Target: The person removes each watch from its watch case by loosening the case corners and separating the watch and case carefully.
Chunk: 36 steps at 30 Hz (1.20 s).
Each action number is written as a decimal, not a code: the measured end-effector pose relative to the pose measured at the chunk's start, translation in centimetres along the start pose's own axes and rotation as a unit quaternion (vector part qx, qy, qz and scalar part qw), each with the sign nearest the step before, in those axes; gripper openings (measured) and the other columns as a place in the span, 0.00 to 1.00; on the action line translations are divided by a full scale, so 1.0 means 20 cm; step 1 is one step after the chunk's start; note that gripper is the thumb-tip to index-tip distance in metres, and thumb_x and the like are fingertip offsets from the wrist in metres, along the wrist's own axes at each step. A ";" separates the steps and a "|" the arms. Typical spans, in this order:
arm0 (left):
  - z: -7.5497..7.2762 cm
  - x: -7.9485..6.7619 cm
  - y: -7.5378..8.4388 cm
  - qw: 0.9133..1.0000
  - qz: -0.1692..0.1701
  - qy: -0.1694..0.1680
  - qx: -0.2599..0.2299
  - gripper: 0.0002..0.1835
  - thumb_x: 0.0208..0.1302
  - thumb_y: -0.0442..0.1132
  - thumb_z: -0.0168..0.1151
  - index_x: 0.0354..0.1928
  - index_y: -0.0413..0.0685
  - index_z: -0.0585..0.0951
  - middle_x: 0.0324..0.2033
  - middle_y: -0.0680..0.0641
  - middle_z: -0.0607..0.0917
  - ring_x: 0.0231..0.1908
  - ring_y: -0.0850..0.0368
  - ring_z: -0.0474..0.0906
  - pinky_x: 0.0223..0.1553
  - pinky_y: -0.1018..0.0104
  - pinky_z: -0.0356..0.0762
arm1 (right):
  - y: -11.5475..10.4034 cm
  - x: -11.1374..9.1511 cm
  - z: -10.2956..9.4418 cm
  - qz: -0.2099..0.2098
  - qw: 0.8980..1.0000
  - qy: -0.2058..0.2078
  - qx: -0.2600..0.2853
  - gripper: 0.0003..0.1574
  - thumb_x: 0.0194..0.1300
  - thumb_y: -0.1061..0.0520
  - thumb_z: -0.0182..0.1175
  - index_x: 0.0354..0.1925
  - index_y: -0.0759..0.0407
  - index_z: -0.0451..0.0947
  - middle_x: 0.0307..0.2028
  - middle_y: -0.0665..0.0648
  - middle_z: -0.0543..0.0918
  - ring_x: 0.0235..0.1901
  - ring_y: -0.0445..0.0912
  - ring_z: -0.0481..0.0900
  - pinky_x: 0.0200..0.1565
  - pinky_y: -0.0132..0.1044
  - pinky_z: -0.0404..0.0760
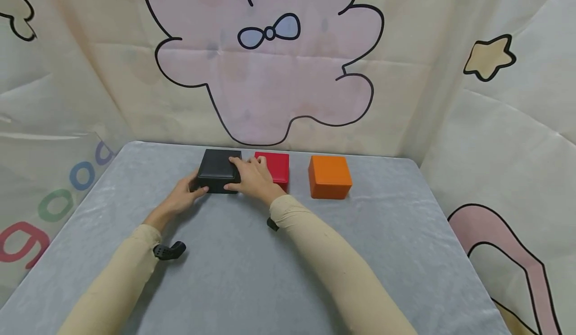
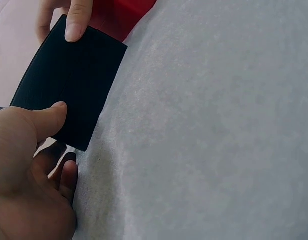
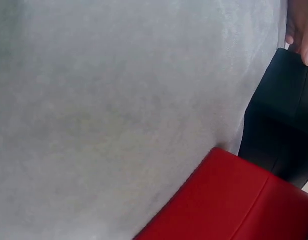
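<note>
A black box (image 1: pixel 219 167) sits at the back of the table, left of the others, with a hand at each side. At its left end my left hand (image 1: pixel 182 195) grips it, thumb on the front face as the left wrist view shows; some fingers are hidden behind the box. My right hand (image 1: pixel 255 177) holds the right end, with a finger on the top edge and the thumb on the front. Just right of the black box stands a red box (image 1: pixel 278 167), partly covered by my right hand in the head view.
An orange box (image 1: pixel 330 177) stands on the grey table cloth (image 1: pixel 234 275), right of the red box. Close behind the table's far edge hangs a printed curtain (image 1: pixel 405 75). More printed cloth hangs at the left and right sides.
</note>
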<state>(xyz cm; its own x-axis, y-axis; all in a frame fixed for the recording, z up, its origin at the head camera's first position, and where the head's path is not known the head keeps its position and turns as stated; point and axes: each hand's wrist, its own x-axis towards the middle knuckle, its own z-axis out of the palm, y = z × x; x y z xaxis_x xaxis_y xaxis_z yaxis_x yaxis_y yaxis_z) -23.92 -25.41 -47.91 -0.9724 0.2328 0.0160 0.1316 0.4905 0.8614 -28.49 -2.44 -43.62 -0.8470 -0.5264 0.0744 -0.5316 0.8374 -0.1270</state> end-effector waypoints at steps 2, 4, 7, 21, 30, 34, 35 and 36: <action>0.00 0.00 0.01 1.000 -0.005 -0.001 -0.002 0.40 0.74 0.34 0.57 0.80 0.42 0.48 0.75 0.28 0.60 0.74 0.29 0.57 0.72 0.35 0.57 | 0.00 0.00 0.00 -0.001 1.000 -0.004 -0.008 0.56 0.60 0.25 0.63 0.78 0.40 0.57 0.60 0.48 0.84 0.53 0.45 0.75 0.52 0.43 0.62; 0.00 0.00 0.01 1.000 -0.010 -0.004 -0.006 0.40 0.74 0.34 0.57 0.80 0.42 0.48 0.75 0.28 0.59 0.75 0.30 0.56 0.73 0.35 0.56 | 0.00 0.00 0.00 -0.001 1.000 -0.008 -0.017 0.57 0.60 0.24 0.62 0.79 0.40 0.55 0.59 0.48 0.84 0.52 0.45 0.75 0.51 0.44 0.62; -0.01 0.01 0.02 1.000 -0.016 -0.008 -0.012 0.40 0.74 0.34 0.57 0.81 0.42 0.48 0.76 0.29 0.58 0.76 0.30 0.55 0.73 0.36 0.56 | 0.00 0.01 -0.01 0.000 1.000 -0.009 -0.017 0.56 0.61 0.25 0.62 0.79 0.40 0.56 0.58 0.48 0.85 0.51 0.45 0.76 0.51 0.44 0.61; 0.01 0.01 0.01 0.999 -0.002 -0.014 -0.031 0.39 0.74 0.32 0.54 0.80 0.41 0.49 0.77 0.31 0.55 0.78 0.32 0.49 0.75 0.35 0.51 | 0.00 0.02 -0.02 -0.014 1.000 -0.005 -0.008 0.51 0.63 0.27 0.62 0.76 0.44 0.63 0.45 0.50 0.88 0.46 0.46 0.79 0.50 0.43 0.63; 0.01 0.01 0.01 0.999 -0.024 -0.006 -0.037 0.37 0.74 0.32 0.53 0.80 0.39 0.50 0.76 0.28 0.57 0.77 0.30 0.51 0.74 0.34 0.51 | 0.01 0.02 -0.02 -0.012 1.000 0.000 0.005 0.49 0.63 0.26 0.60 0.75 0.43 0.64 0.46 0.50 0.87 0.45 0.45 0.79 0.48 0.42 0.62; 0.01 0.01 0.02 0.997 -0.043 -0.002 -0.063 0.37 0.73 0.31 0.53 0.79 0.38 0.52 0.75 0.29 0.59 0.77 0.32 0.52 0.75 0.35 0.51 | 0.02 0.03 -0.03 -0.013 1.000 -0.005 0.011 0.49 0.64 0.25 0.59 0.75 0.43 0.65 0.47 0.50 0.87 0.45 0.45 0.79 0.47 0.42 0.62; 0.01 0.02 0.02 0.996 -0.051 0.000 -0.070 0.36 0.73 0.31 0.53 0.79 0.37 0.52 0.75 0.28 0.59 0.77 0.32 0.52 0.75 0.35 0.51 | 0.02 0.03 -0.03 -0.014 1.000 -0.005 0.012 0.49 0.64 0.25 0.58 0.75 0.43 0.65 0.47 0.49 0.87 0.44 0.45 0.79 0.46 0.41 0.62; 0.01 0.02 0.03 0.995 -0.062 0.003 -0.075 0.36 0.73 0.31 0.53 0.79 0.37 0.52 0.75 0.29 0.60 0.77 0.32 0.52 0.74 0.35 0.51 | 0.02 0.03 -0.03 -0.016 1.000 -0.005 0.013 0.49 0.64 0.25 0.58 0.75 0.43 0.65 0.46 0.49 0.87 0.44 0.44 0.79 0.46 0.41 0.62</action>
<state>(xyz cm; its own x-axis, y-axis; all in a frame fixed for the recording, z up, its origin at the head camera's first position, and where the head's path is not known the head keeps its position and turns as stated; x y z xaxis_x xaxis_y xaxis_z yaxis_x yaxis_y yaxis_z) -24.18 -24.91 -47.50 -0.9807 0.1725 -0.0917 -0.0187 0.3841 0.9231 -29.31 -2.33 -43.02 -0.8299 -0.5536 0.0694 -0.5573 0.8165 -0.1505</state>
